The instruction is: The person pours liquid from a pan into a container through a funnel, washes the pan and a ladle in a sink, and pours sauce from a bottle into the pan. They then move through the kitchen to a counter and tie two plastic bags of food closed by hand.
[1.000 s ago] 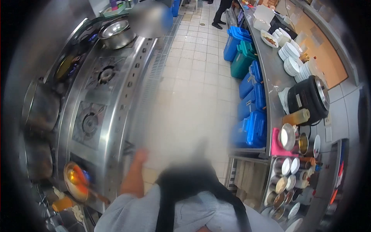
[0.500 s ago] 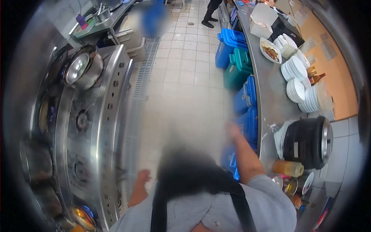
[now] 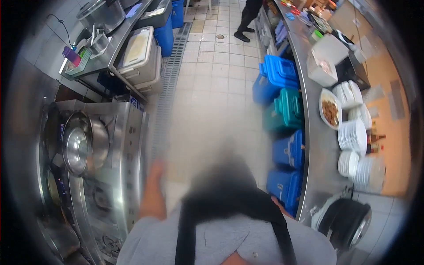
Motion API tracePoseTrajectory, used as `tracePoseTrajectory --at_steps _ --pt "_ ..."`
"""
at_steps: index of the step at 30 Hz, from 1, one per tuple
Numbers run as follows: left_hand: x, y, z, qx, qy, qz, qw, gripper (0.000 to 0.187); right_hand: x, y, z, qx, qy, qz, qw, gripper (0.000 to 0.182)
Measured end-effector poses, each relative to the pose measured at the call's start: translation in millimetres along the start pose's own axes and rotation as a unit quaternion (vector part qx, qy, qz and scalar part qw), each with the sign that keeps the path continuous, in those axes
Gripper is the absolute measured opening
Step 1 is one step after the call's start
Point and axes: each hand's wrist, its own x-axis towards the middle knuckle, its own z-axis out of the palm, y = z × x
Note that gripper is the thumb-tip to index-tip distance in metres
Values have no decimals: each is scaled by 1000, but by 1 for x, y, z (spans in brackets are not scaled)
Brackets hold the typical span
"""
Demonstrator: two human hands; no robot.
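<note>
My left hand (image 3: 156, 170) hangs low beside the steel stove (image 3: 123, 163), over the edge of the floor drain. Its fingers are smeared by blur, and no object shows in it. On my right, only a small strip of skin of my right arm (image 3: 279, 205) shows past the black apron (image 3: 225, 201); the fingers are hidden. Blue lidded bins (image 3: 285, 187) and a green bin (image 3: 285, 109) stand under the counter, close to that side.
Steel bowls (image 3: 77, 148) sit on the stove. The right counter (image 3: 316, 163) bears a dish of food (image 3: 330, 110), stacked white plates (image 3: 352, 134) and a black pot (image 3: 342, 221). A person in dark trousers (image 3: 251, 20) stands far ahead. A tiled aisle (image 3: 207, 97) runs between.
My view has moved forward along the aisle, so the bins, plates and stove sit lower in view. My left hand swings forward; my right arm drops back out of sight almost wholly.
</note>
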Motion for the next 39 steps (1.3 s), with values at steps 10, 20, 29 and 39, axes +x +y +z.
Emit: tracePoseTrajectory --at_steps 10,20,29,39 --pt "189 148 -6 -117 -19 50 992 33 262 176 -156 285 232 -301 880 18" --pt "168 167 -61 -53 -102 93 989 26 371 -28 -808 539 324 -22 777 23" --pt "631 233 -164 14 -52 -25 998 26 462 -22 -736 23 69 -57 996 29" --pt "894 469 -207 -136 36 -85 986 43 584 90 -850 23 -29 -12 999 28"
